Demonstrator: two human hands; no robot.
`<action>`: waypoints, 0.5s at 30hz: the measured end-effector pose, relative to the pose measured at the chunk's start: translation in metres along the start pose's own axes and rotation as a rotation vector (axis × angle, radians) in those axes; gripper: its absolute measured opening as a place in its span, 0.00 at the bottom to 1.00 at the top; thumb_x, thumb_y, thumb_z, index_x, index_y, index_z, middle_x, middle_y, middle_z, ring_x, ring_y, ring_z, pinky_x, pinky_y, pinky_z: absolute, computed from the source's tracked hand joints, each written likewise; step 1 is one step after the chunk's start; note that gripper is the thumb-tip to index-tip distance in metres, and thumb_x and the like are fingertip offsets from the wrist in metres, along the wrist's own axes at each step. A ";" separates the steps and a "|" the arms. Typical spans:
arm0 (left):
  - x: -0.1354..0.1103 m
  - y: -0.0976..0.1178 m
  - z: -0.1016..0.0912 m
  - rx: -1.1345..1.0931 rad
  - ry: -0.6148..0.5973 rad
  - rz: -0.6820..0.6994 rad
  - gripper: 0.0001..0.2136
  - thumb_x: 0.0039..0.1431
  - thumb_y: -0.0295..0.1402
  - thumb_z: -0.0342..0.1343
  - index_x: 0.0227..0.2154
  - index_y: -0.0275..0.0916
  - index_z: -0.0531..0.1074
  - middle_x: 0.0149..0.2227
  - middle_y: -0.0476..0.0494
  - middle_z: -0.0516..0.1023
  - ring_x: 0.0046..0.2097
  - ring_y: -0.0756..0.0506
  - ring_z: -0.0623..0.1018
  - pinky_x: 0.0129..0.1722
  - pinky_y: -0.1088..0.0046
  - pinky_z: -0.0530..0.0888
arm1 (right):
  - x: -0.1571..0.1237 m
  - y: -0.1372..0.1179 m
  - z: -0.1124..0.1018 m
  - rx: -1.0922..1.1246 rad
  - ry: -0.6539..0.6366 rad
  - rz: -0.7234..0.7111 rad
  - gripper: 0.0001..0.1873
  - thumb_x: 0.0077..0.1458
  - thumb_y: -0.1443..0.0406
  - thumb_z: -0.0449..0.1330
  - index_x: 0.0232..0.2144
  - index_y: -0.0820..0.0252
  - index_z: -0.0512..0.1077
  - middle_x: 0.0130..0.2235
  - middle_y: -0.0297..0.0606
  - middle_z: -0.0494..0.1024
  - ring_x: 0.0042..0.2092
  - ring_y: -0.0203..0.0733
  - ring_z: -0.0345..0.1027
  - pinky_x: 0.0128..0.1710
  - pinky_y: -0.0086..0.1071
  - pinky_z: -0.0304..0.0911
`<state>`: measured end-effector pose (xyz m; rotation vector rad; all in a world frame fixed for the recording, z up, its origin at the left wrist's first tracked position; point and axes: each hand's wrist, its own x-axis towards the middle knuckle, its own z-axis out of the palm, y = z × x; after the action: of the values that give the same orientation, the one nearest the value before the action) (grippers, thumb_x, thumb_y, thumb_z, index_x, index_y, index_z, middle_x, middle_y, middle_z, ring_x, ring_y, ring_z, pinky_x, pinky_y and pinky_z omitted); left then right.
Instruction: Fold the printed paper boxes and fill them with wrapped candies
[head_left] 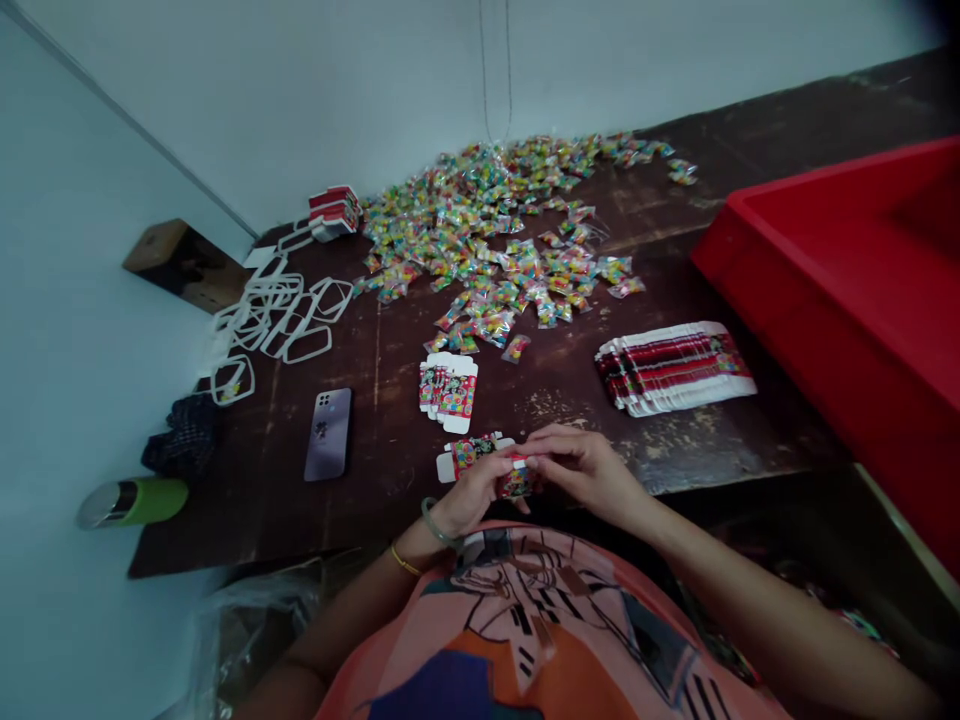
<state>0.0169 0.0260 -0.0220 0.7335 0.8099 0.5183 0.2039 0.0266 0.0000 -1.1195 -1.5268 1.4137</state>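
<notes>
Close to my body, at the table's front edge, my left hand [478, 487] is closed around a small printed red carton [516, 481]. My right hand [581, 468] grips the same carton from the other side, its thumb and fingers at the top end. Just behind my left hand lies a flat printed carton [469, 456] with white flaps. A little farther back is a small fanned pile of flat cartons [453, 388]. A long row of flat cartons [675, 368] lies to the right of my hands. My palms and part of the held carton are hidden.
A wide heap of small clear-wrapped, colourful packets [480, 220] covers the table's back. At left are white bands [289, 310], a phone [328, 434], a green bottle [146, 501], a dark cloth [182, 435] and a brown box [186, 262]. A red bin [825, 290] stands at right.
</notes>
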 end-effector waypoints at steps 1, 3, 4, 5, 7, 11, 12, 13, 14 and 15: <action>-0.001 -0.002 0.000 -0.003 -0.009 -0.014 0.22 0.53 0.40 0.53 0.50 0.37 0.68 0.41 0.40 0.75 0.40 0.42 0.74 0.28 0.72 0.72 | 0.002 0.001 0.000 -0.021 0.014 -0.003 0.11 0.56 0.58 0.59 0.37 0.55 0.79 0.38 0.40 0.77 0.39 0.40 0.71 0.37 0.32 0.68; -0.004 -0.005 0.000 0.053 0.015 -0.048 0.22 0.53 0.39 0.56 0.50 0.37 0.67 0.41 0.41 0.74 0.39 0.44 0.74 0.28 0.72 0.72 | 0.005 0.006 -0.001 -0.004 0.008 0.042 0.12 0.55 0.57 0.60 0.35 0.56 0.79 0.35 0.38 0.77 0.33 0.37 0.70 0.32 0.31 0.67; -0.006 -0.006 -0.001 0.093 0.036 -0.061 0.21 0.53 0.39 0.56 0.50 0.38 0.68 0.40 0.42 0.74 0.38 0.45 0.73 0.27 0.73 0.72 | 0.006 0.009 0.000 0.031 -0.007 0.084 0.12 0.54 0.57 0.61 0.34 0.58 0.79 0.33 0.37 0.77 0.29 0.35 0.69 0.29 0.29 0.66; -0.009 -0.008 -0.002 0.124 0.052 -0.072 0.20 0.54 0.39 0.57 0.49 0.38 0.68 0.40 0.42 0.73 0.38 0.46 0.73 0.28 0.74 0.71 | 0.006 0.013 0.001 0.072 -0.021 0.125 0.13 0.54 0.56 0.61 0.33 0.58 0.79 0.31 0.36 0.77 0.26 0.33 0.67 0.26 0.28 0.65; -0.013 -0.009 -0.004 0.147 0.047 -0.097 0.20 0.55 0.41 0.57 0.49 0.39 0.68 0.40 0.44 0.72 0.37 0.48 0.72 0.29 0.75 0.71 | 0.005 0.021 0.005 0.135 -0.029 0.173 0.14 0.53 0.55 0.62 0.33 0.60 0.78 0.30 0.36 0.77 0.24 0.32 0.66 0.25 0.27 0.63; -0.018 -0.006 -0.012 0.138 -0.031 -0.176 0.20 0.55 0.41 0.58 0.49 0.40 0.67 0.39 0.45 0.72 0.37 0.48 0.72 0.31 0.75 0.70 | -0.001 0.031 0.011 0.139 -0.009 0.148 0.14 0.53 0.55 0.61 0.33 0.59 0.79 0.33 0.37 0.77 0.28 0.33 0.67 0.27 0.27 0.64; -0.018 -0.004 -0.013 0.143 -0.053 -0.185 0.20 0.55 0.41 0.58 0.49 0.40 0.68 0.39 0.44 0.72 0.38 0.48 0.72 0.32 0.74 0.70 | -0.002 0.031 0.011 0.136 -0.010 0.150 0.14 0.53 0.55 0.61 0.33 0.59 0.79 0.33 0.37 0.77 0.27 0.33 0.66 0.27 0.27 0.63; -0.017 -0.002 -0.014 0.148 -0.072 -0.185 0.20 0.54 0.41 0.59 0.48 0.40 0.69 0.39 0.44 0.72 0.38 0.47 0.72 0.33 0.74 0.70 | -0.001 0.032 0.010 0.137 -0.011 0.157 0.14 0.53 0.55 0.62 0.32 0.59 0.79 0.32 0.36 0.77 0.26 0.32 0.65 0.26 0.27 0.62; -0.016 0.000 -0.015 0.155 -0.091 -0.176 0.20 0.54 0.42 0.59 0.47 0.40 0.69 0.39 0.44 0.72 0.39 0.47 0.72 0.33 0.74 0.70 | 0.000 0.032 0.009 0.143 -0.011 0.166 0.13 0.53 0.55 0.62 0.32 0.59 0.79 0.31 0.36 0.76 0.25 0.31 0.64 0.26 0.27 0.61; -0.015 0.002 -0.016 0.159 -0.114 -0.167 0.20 0.53 0.42 0.59 0.47 0.40 0.69 0.39 0.44 0.72 0.39 0.47 0.72 0.33 0.74 0.71 | 0.001 0.032 0.007 0.152 -0.012 0.172 0.13 0.53 0.56 0.62 0.32 0.60 0.79 0.30 0.35 0.76 0.25 0.31 0.63 0.25 0.27 0.61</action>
<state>-0.0054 0.0238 -0.0208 0.8260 0.8033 0.2616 0.2000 0.0257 -0.0331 -1.1724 -1.3327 1.6257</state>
